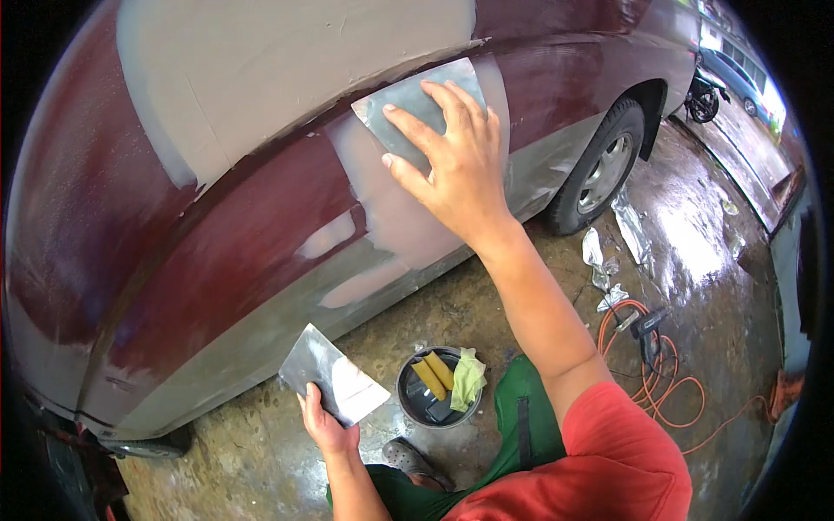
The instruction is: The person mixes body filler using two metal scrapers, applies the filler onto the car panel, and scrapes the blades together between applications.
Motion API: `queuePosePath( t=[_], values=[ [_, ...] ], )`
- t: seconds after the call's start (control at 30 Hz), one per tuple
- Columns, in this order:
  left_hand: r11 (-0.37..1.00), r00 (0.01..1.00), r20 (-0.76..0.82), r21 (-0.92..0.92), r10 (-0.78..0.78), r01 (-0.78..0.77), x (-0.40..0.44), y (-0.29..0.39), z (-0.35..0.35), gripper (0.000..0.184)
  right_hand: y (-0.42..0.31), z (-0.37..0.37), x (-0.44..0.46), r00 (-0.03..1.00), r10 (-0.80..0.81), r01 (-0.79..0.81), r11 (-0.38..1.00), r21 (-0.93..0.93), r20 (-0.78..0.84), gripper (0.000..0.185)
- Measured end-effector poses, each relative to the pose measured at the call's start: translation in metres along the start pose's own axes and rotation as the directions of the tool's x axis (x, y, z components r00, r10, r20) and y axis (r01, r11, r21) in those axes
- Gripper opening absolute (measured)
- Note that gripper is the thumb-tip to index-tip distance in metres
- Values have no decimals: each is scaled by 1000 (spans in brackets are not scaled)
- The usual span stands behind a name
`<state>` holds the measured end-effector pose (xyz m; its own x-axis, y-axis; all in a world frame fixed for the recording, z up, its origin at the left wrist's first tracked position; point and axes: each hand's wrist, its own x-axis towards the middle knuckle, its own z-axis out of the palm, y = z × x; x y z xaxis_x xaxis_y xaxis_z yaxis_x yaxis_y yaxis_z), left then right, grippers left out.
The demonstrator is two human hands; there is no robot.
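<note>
My right hand presses a thin, square grey putty spreader flat against the side of a dark red van. Its fingers lie spread over the sheet, with the thumb at the lower edge. Around and below the spreader are pale filler patches on the body panel. Down by the lower sill, my left hand grips a second square metal spreader by its bottom edge. Part of that sheet looks bright white; whether this is putty or glare I cannot tell.
A round black bucket holds yellow blocks and a green cloth. Behind my right arm are the van's wheel, crumpled foil and a coiled orange hose on the wet concrete floor. My foot in a grey clog is beside the bucket.
</note>
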<state>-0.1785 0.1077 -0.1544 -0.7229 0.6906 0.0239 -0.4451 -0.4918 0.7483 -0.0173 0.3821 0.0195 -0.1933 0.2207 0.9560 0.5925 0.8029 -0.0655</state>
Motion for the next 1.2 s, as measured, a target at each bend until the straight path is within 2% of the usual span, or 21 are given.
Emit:
queuePosePath(
  t=[0.13,0.33,0.43,0.53,0.63,0.73,0.83,0.9,0.93,0.97,1.0,1.07,1.13,1.17,1.2],
  values=[
    [1000,1000,19,-10,5,-5,-1,2,2,35,-8,3,5,998,-4,6,999,37,-58,47],
    [1000,1000,13,-20,7,-7,-2,3,2,35,-9,13,-1,1000,-3,3,1000,-2,2,49],
    [1000,1000,25,-28,12,-11,-2,4,2,35,-10,7,0,999,-13,14,999,41,-29,47],
    [1000,1000,24,-19,12,-11,-2,3,1,44,-4,11,6,997,-42,45,998,35,-66,45],
    [999,999,35,-34,1,1,-3,2,-2,42,-5,4,4,999,-40,40,999,-34,7,44],
    [999,999,4,-14,-36,36,-3,3,-6,39,-8,-23,-10,996,-22,16,997,77,82,46],
    [998,999,-5,-17,-54,54,-2,3,-15,37,-15,-64,-39,981,63,-123,935,332,185,52],
    [997,998,-35,-49,-59,57,-5,5,-10,36,-15,-85,-75,925,161,-358,678,642,345,62],
    [996,997,-50,-64,-61,57,-7,6,-8,36,-18,-88,-98,851,265,-515,249,821,453,75],
    [996,996,-55,-72,-63,59,-9,7,-6,36,-18,-96,-126,729,323,-596,-132,792,603,80],
    [995,996,-61,-79,-67,62,-12,6,-4,37,-17,-98,-145,670,295,-588,-349,730,681,85],
    [991,994,-67,-105,-91,84,-17,5,0,37,-21,-105,-173,543,261,-415,-743,525,798,87],
    [983,989,-70,-142,-127,116,-24,1,5,37,-23,-114,-179,385,240,-250,-902,351,891,84],
    [975,985,-90,-180,-147,129,-29,-2,10,37,-21,-116,-180,395,211,-226,-921,317,894,71],
    [979,984,-91,-149,-152,137,-33,-6,14,37,-20,-116,-184,388,235,-356,-853,381,891,67]
  ],
)
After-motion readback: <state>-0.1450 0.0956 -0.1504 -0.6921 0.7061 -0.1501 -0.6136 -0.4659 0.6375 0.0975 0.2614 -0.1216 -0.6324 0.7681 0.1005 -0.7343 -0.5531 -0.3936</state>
